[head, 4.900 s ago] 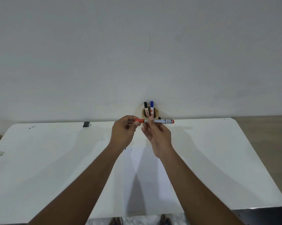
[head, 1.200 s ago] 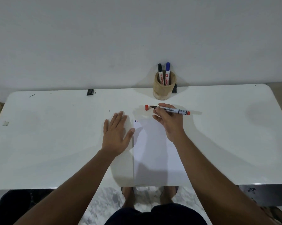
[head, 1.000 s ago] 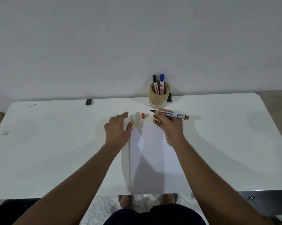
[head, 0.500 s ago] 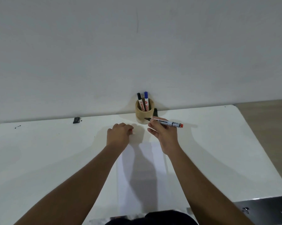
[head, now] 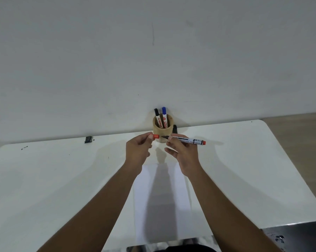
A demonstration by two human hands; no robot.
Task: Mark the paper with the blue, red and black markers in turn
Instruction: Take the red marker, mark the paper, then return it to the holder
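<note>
My right hand [head: 183, 154] holds the uncapped red marker [head: 188, 140] level above the table, its dark tip pointing left. My left hand [head: 137, 151] pinches the red cap [head: 155, 136] a short way off the tip, the two not touching. The white paper [head: 161, 199] lies on the table below and between my forearms. Behind my hands a wooden cup [head: 162, 128] stands at the wall with the black marker [head: 157, 118] and the blue marker [head: 164, 116] upright in it.
The white table [head: 59, 175] runs to rounded corners on both sides, with the wall right behind it. A small black object [head: 88, 139] lies at the back left edge, and another dark item [head: 175, 128] stands beside the cup.
My left hand picked the red cap off the table and lifted it level with the marker's tip. My right hand rose with the marker, and the camera tilted up.
</note>
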